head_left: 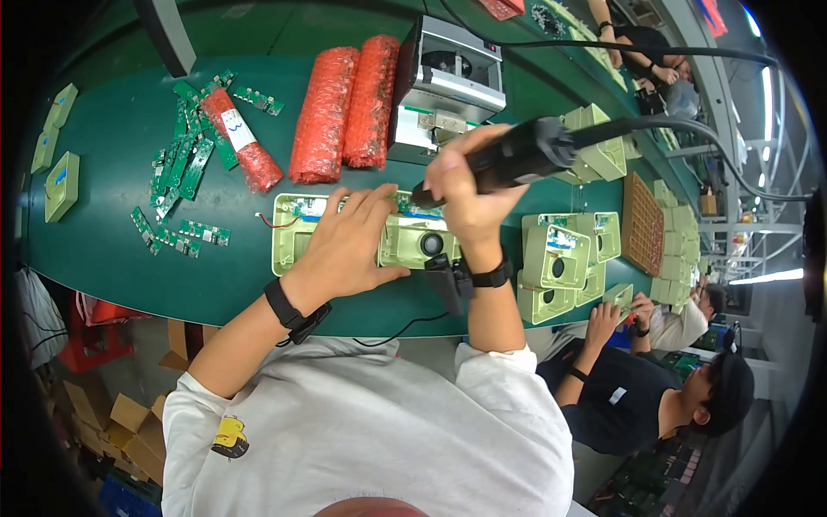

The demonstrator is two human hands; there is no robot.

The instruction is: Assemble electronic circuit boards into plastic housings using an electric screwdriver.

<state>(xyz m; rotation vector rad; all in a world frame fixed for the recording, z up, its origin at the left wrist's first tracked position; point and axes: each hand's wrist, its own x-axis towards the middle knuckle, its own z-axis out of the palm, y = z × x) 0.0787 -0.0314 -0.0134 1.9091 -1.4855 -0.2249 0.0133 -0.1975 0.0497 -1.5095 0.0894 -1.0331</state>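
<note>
My right hand (469, 194) is closed around a black electric screwdriver (521, 157), tilted with its tip down at the back of a pale green plastic housing (398, 250). That housing has a round black speaker (432, 245) inside. To its left is another pale green housing section (282, 246) with a red wire; whether the two are joined is hidden. My left hand (345, 246) lies across them, fingers stretched toward a green circuit board (308, 207) along the back edge, thumb apart. The screwdriver's exact contact point cannot be made out.
Loose circuit boards (185, 164) and red bubble-wrap rolls (324, 116) lie behind to the left. A grey metal machine (450, 69) stands at the back. Stacked green housings (556, 258) are on the right, near a co-worker (637, 388). A black cable (655, 121) hangs overhead.
</note>
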